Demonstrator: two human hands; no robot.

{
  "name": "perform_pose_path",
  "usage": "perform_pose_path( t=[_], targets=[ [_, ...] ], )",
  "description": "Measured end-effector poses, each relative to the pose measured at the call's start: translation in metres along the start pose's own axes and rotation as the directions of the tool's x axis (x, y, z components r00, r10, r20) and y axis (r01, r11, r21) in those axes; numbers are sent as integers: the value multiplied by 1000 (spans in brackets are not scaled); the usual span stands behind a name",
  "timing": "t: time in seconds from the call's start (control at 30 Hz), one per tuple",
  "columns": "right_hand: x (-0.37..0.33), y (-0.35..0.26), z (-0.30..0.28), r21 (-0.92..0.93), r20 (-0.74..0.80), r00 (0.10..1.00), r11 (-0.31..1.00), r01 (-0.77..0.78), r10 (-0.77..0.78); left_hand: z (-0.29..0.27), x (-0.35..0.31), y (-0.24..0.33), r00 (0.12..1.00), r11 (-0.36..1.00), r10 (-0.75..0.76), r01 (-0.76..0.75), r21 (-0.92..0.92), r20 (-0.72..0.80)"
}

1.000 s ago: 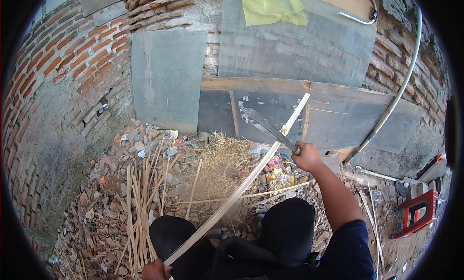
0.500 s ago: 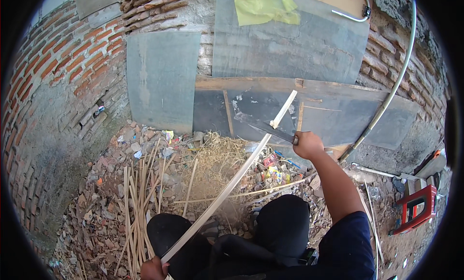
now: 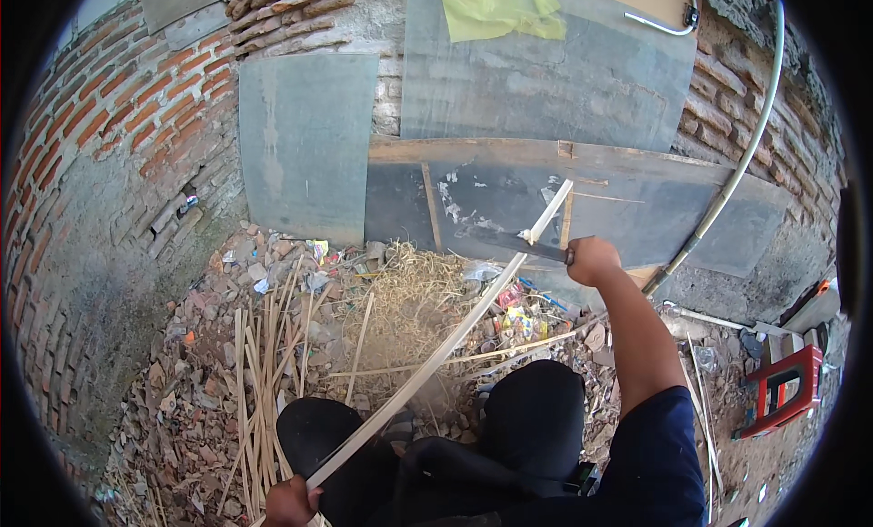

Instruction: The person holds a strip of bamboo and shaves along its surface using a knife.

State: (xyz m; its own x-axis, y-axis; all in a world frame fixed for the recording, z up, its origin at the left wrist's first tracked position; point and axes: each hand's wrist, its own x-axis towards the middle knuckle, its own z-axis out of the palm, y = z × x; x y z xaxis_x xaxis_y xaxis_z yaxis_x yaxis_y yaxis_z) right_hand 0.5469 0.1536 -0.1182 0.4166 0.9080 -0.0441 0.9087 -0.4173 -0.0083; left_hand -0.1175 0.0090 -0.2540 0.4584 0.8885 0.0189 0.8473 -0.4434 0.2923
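Beside the right hand [image 3: 594, 260] clenching a knife [image 3: 551, 251] slants a strip [image 3: 438, 356] the left hand [image 3: 289, 502] clasps.

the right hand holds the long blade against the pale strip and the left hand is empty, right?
Not quite: the left hand grips the pale strip, as the head view shows. The right hand holds the long blade against it.

- Head-worn fisheye, looking forward and down over the person's knees [image 3: 532, 416].
- Knees near the lens.
- The far edge of the rubble ground [image 3: 186, 436], below the wall panels [image 3: 307, 154], lies farther off.
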Motion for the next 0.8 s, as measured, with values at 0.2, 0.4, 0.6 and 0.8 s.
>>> perform_pose_path(
  t=[0.2, 0.4, 0.6, 0.8],
  targets=[
    [-18, -45, 15, 331, -87, 996, 943, 32, -3, -4, -12, 7, 999, 999, -36, 35, -34, -16],
    [-33, -33, 42, 463, -133, 991, 885, 52, 11, -10, -8, 5, 998, 998, 23, -26, -60, -51],
    [-39, -21, 52, 797, 199, 979, 587, -141, -35, -7, -5, 1, 994, 996, 74, -77, -34, -84],
    [-71, -62, 29, 47, -19, 936, 935, 351, -350, -2, -7, 0, 989, 996, 83, -87, -30, -125]
  ],
)
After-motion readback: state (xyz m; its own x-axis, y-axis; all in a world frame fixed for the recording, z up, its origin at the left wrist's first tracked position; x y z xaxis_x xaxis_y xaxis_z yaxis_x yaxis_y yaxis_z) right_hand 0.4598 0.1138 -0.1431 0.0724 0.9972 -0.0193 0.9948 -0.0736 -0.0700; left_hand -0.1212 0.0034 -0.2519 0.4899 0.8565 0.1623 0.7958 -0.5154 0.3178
